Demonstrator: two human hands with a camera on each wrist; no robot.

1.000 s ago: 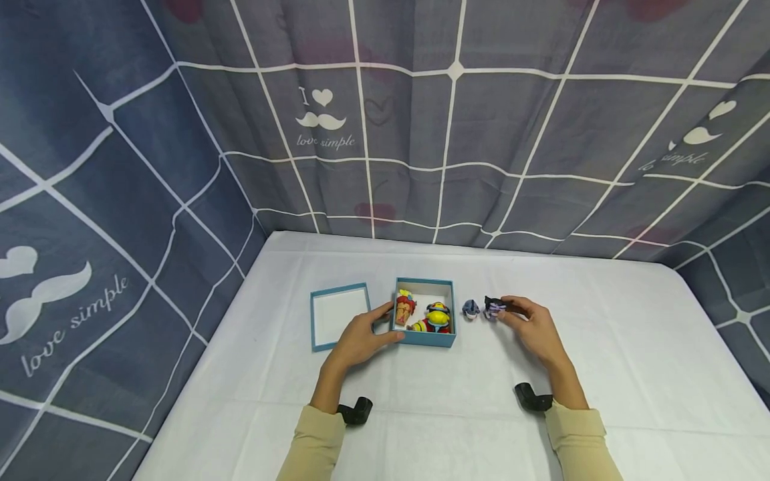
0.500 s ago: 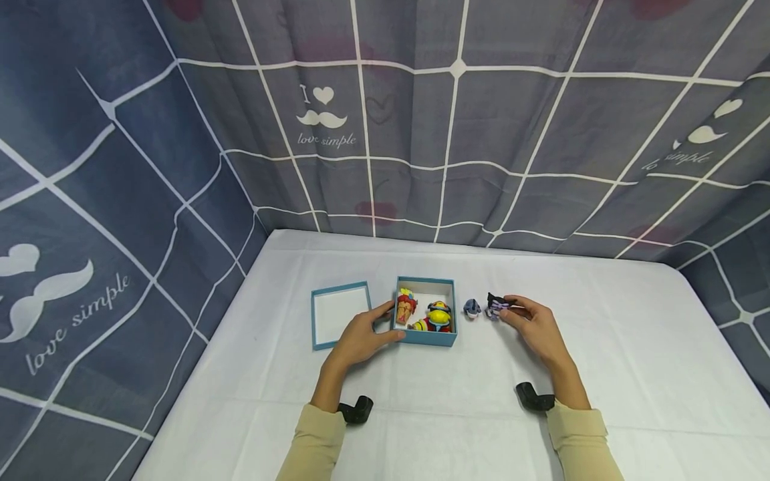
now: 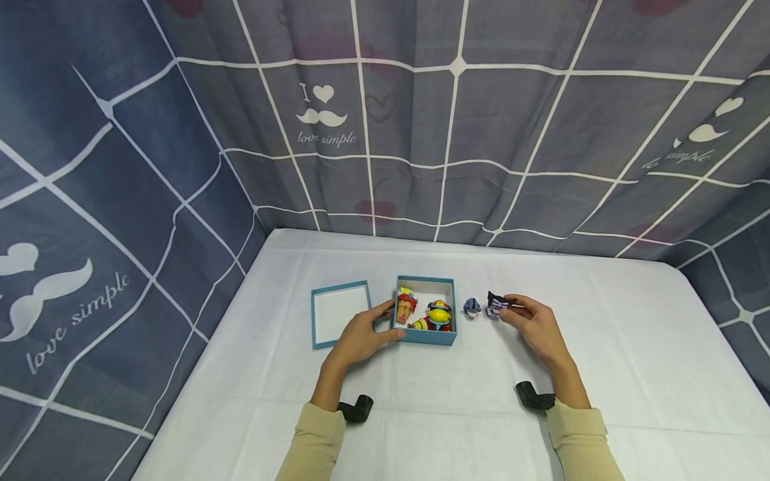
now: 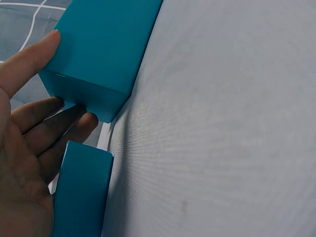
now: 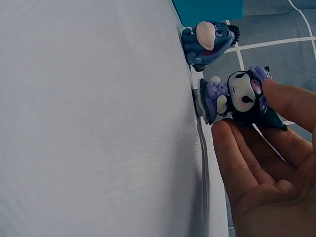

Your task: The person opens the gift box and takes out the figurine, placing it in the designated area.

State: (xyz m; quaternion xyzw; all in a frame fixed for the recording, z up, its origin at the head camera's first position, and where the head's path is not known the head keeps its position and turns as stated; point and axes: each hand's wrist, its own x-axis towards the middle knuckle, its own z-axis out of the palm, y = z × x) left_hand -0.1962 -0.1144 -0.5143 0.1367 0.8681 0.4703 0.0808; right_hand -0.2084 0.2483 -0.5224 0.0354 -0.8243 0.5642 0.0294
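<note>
We see a small black-and-purple figurine [image 5: 241, 96] with a white face, dark almond eyes, rosy cheeks and a pointed black hood with purple trim. Its dress is lilac and flares into ruffled layers over a greyish base. It is upright, toward the far edge of the surface [image 3: 457, 427]; we cannot tell whether its base touches the cloth.

The right hand [image 5: 271, 180] has it by the head: the grip is narrowed to a pinch, thumb on one side, fingers on the other. Just beside it, toward the surface's left edge, we see a blue-grey donkey figurine [image 5: 208, 44] with a pale muzzle and a dark tuft.

Next comes an open teal box [image 3: 427, 339], where we make out a red-haired figure [image 3: 406, 310] against the left wall and a yellow-and-red figure [image 3: 438, 316] near the right. The left hand [image 3: 359, 339] holds the box's near left corner, its grip spread between thumb and fingers. Beyond, nearest the surface's left edge, lies the lid [image 3: 341, 315], its white inside facing up.
</note>
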